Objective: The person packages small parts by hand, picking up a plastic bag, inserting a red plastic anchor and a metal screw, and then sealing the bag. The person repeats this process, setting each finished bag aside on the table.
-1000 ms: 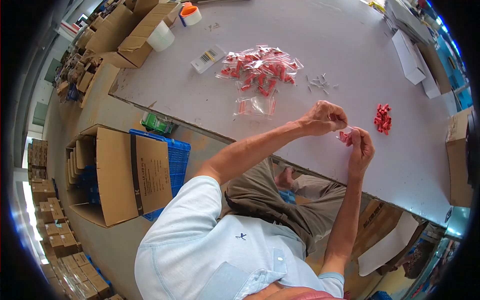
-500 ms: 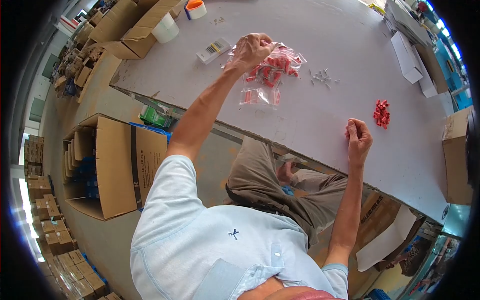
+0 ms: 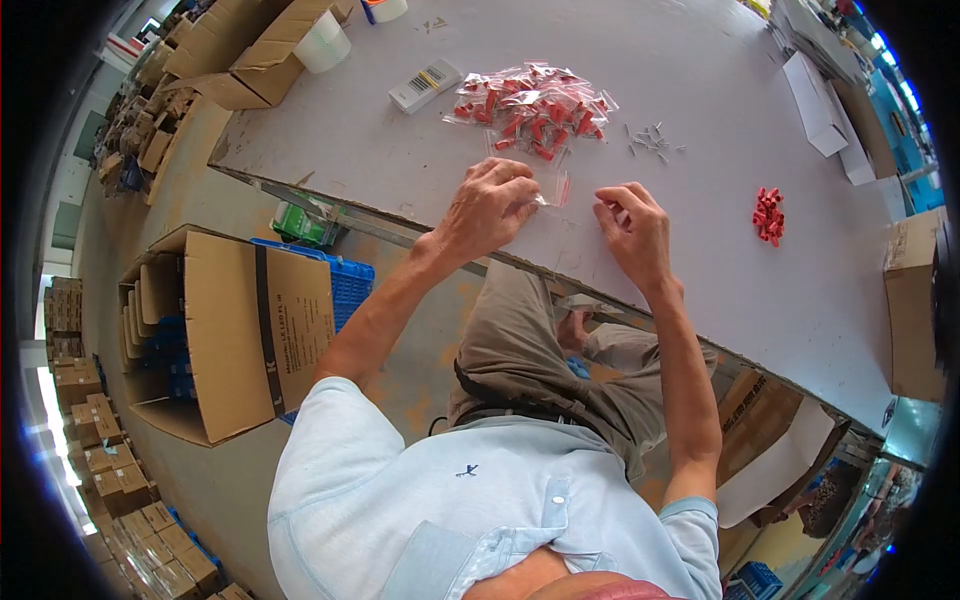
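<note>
Clear bag point(image 3: 556, 188) lies flat on the grey table point(image 3: 700, 60), close to the front edge. Left hand point(image 3: 492, 207) has its fingertips pinched together on the bag's edge. Right hand point(image 3: 634, 228) is just beside it with fingers curled in, and I cannot tell if it holds anything. Behind them sits a pile of bags with red bits point(image 3: 530, 105), with tiny screws point(image 3: 655, 140) nearby. More red bits point(image 3: 768, 213) lie off to the right.

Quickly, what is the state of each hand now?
Left hand: closed on a small clear bag.
Right hand: curled, holding what cannot be told.
</note>
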### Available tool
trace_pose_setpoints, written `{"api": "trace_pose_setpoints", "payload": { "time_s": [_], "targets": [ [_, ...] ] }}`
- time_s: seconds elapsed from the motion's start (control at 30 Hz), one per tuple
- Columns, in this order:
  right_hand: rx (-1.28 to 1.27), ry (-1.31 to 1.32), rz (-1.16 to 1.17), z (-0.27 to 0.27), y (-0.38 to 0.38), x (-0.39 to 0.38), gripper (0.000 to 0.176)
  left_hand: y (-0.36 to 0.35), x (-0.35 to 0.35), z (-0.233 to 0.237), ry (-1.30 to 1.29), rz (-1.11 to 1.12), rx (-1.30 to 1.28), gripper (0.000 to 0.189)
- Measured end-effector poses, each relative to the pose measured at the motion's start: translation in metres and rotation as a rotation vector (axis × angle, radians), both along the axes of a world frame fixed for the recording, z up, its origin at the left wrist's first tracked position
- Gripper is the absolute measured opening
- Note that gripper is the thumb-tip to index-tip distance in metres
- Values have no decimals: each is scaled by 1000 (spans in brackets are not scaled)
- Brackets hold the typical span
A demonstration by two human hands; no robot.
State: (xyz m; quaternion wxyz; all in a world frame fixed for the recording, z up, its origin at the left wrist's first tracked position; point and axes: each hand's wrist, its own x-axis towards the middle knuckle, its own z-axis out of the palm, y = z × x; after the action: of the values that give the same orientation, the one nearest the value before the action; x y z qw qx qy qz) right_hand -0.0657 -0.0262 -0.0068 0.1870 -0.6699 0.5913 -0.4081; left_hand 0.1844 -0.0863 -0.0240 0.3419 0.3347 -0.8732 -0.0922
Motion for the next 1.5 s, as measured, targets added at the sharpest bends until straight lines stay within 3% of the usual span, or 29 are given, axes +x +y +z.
{"api": "trace_pose_setpoints", "payload": {
  "time_s": [0.1,0.6,0.87,0.97,1.17,1.23,1.5],
  "targets": [
    [-17,100,34,-3,-8,5,19,3,-5,-5,37,-39,15,18],
    [167,96,16,2,-38,9,24,7,-18,-4,49,-25,10,12],
    [562,-564,71,8,-51,-1,16,7,-19,-4,22,34,5,15],
    [571,-669,72,-1,-53,-9,14,5,-19,-3,23,39,18,14],
    [443,-746,76,-15,-53,-9,14,12,-22,7,37,37,-54,24],
    [444,-759,81,-14,-54,-8,16,13,-23,13,8,-184,-104,30],
    [466,-760,39,-10,-51,-23,25,5,-25,-5,-96,-200,-29,32]
  ]
}}
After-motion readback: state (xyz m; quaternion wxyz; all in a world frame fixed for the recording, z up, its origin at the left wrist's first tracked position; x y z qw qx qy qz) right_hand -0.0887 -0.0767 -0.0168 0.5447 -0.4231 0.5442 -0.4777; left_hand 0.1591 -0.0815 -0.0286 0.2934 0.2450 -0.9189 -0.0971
